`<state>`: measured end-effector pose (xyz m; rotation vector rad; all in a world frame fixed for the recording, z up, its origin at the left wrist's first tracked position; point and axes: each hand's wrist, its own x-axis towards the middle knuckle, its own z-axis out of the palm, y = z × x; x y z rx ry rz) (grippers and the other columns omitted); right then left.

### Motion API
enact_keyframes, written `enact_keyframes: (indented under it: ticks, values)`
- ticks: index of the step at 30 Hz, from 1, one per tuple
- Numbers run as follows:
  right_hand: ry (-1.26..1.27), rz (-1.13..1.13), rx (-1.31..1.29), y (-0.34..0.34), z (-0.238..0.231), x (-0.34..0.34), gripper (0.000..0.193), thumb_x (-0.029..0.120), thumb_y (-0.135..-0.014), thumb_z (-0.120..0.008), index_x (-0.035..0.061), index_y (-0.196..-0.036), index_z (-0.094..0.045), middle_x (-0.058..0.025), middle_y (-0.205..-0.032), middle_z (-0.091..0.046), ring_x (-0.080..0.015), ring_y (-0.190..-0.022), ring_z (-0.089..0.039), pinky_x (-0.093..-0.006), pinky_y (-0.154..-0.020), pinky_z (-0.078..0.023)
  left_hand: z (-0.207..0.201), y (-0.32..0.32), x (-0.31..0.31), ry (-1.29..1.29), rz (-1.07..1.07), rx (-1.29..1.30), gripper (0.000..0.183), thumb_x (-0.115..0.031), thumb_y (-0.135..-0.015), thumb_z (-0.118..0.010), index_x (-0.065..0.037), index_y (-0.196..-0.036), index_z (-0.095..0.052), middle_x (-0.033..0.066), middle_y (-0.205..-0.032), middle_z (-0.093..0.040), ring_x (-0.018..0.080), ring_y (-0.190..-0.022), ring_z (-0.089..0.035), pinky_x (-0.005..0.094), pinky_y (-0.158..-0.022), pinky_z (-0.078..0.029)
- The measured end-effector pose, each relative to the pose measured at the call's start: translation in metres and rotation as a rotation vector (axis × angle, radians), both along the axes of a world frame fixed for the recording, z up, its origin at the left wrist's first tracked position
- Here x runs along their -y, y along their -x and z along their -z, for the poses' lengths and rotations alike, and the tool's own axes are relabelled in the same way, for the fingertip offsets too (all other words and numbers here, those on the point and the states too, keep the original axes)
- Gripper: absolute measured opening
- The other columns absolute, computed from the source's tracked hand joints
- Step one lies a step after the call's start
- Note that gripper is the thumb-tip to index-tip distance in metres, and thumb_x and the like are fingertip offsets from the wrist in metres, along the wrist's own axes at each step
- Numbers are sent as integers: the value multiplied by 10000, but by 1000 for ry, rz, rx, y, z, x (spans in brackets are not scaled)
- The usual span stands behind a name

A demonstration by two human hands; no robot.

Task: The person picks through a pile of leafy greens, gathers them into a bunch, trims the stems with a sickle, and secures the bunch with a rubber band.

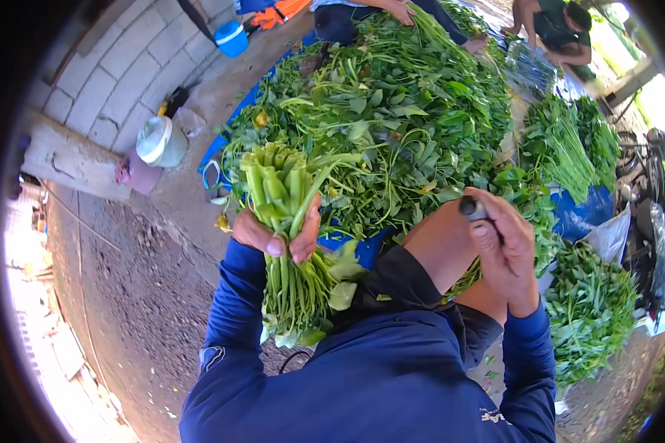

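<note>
My left hand point(304, 238) is wrapped round the middle of a bunch of water spinach point(275, 183), thumb across the stems. The thick pale-green cut ends point up and away from me, while thinner stems and leaves hang below the fist toward my lap. One loose stem sticks out to the right. Over my bare knee, my right hand point(511, 255) grips a small tool with a dark, round-ended handle point(468, 207); its working end cannot be made out. Beyond both hands spreads a large heap of loose water spinach point(414, 111).
Blue sheeting point(238, 118) lies under the heap. Bundled greens point(565, 151) and another leafy pile point(591, 314) are at the right. A white bucket point(161, 142) stands by the block wall point(118, 74), a blue container point(231, 38) farther back. Two other people point(561, 33) sit at the far side.
</note>
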<state>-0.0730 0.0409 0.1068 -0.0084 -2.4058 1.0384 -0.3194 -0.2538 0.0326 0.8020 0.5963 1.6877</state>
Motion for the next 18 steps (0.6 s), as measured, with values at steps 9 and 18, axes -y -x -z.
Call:
enact_keyframes:
  ticks: [9,18]
  values:
    - [-118,-105,-202,25,0,15,405,156,-934,-740,41,-1313,-655,-96,-854,-619,-284,-731,-631,-391,-652,-501,-39,-29,-86,-613,626,101,587,-121,-797,-852,-35,-1247,-485,118,-893,-672,245,-702,-683,416,-652,-569]
    - [-182,185,-296,59,5,-15,340,179,-1011,-681,25,-1309,-628,-187,-1023,-693,-396,-937,-689,-461,-799,-557,-42,-42,-57,-406,443,71,649,-129,-750,-872,15,-1247,-481,122,-773,-638,265,-669,-679,411,-632,-579]
